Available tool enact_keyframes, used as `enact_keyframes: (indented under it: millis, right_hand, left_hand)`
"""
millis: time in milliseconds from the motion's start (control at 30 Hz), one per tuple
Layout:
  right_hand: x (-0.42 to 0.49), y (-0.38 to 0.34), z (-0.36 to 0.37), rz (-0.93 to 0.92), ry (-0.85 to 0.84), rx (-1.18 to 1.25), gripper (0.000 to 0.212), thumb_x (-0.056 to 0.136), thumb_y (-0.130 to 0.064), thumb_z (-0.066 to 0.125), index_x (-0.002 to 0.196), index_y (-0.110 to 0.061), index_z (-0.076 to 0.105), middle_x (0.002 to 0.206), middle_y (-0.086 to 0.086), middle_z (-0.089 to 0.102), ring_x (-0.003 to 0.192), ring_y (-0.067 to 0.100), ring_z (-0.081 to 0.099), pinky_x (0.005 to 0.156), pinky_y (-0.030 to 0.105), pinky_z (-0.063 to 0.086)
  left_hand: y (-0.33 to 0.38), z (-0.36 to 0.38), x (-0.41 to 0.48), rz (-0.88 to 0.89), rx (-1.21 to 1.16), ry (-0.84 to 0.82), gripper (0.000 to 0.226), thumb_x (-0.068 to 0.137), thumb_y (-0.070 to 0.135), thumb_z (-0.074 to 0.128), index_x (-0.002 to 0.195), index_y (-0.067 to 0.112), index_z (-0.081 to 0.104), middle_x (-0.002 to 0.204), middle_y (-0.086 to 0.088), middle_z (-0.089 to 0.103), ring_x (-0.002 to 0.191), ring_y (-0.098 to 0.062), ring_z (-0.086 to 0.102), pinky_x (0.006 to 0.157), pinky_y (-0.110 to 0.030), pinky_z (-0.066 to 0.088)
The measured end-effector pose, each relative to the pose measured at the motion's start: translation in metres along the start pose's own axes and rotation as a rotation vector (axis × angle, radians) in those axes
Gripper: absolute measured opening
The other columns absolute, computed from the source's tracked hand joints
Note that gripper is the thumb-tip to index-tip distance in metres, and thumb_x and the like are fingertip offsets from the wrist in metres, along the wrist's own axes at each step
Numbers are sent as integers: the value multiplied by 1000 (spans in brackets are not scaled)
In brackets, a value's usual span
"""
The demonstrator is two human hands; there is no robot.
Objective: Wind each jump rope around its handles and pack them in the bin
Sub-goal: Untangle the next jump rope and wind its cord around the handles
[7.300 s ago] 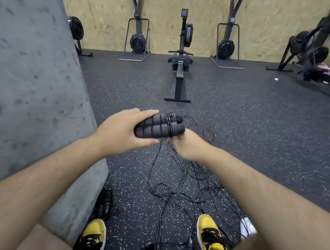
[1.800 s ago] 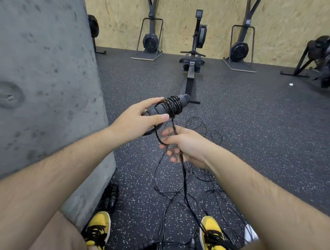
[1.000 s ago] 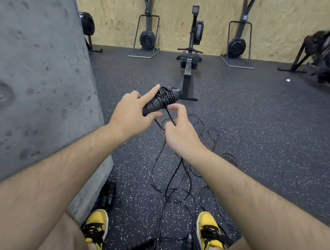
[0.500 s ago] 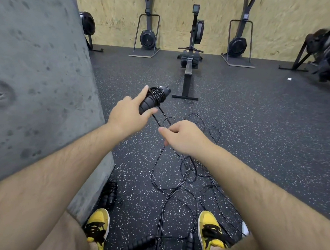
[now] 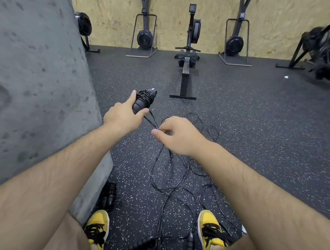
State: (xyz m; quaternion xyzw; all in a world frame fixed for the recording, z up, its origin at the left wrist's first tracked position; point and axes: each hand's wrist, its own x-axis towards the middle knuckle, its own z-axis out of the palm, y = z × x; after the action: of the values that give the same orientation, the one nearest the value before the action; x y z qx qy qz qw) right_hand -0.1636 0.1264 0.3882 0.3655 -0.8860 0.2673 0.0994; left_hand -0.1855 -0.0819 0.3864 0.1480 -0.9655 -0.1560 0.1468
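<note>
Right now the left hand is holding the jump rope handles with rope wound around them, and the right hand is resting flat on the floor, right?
Not quite. The left hand does hold the jump rope handles with rope wound around them, but the right hand is up in the air, pinching the loose rope. The head view shows this.

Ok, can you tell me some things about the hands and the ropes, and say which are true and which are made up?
1. The left hand holds the handles with rope wound round them. True.
2. The right hand is flat on the floor. False: it pinches the rope in the air.
3. Loose rope lies on the floor between yellow shoes. True.
4. The rowing machine is lying on its side. False: it stands upright.
</note>
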Motion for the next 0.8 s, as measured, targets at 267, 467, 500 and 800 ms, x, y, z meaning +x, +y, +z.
enact_keyframes:
  millis: [267,467,500,800]
  right_hand:
    - [-7,9,-18,264,-197,311,35,92,-42,65,72,-14,59,57,-6,45,44,5,36,49,20,31]
    - [-2,13,-16,268,-219,831,17,90,-27,69,76,-19,66,60,8,47,58,14,48,87,37,46]
    - [-1,14,-15,281,-215,887,17,90,-26,69,74,-21,66,57,4,41,55,16,44,86,39,48]
    - [-6,23,-30,356,-255,570,33,90,-35,65,60,-25,57,58,3,60,64,18,59,84,36,44]
  left_hand:
    - [-6,-5,-1,27,111,18,80,91,78,38,158,48,5,130,-23,54,118,-44,55,93,-46,46]
    - [-7,-4,4,-13,70,26,81,92,76,38,158,45,5,133,-24,53,120,-44,54,94,-47,46]
    - [-9,-5,5,-12,75,27,81,92,76,38,158,45,5,132,-24,53,119,-44,55,94,-47,46]
    - [-22,-1,13,-49,169,39,81,92,78,35,158,45,2,132,-24,52,119,-43,55,91,-45,46]
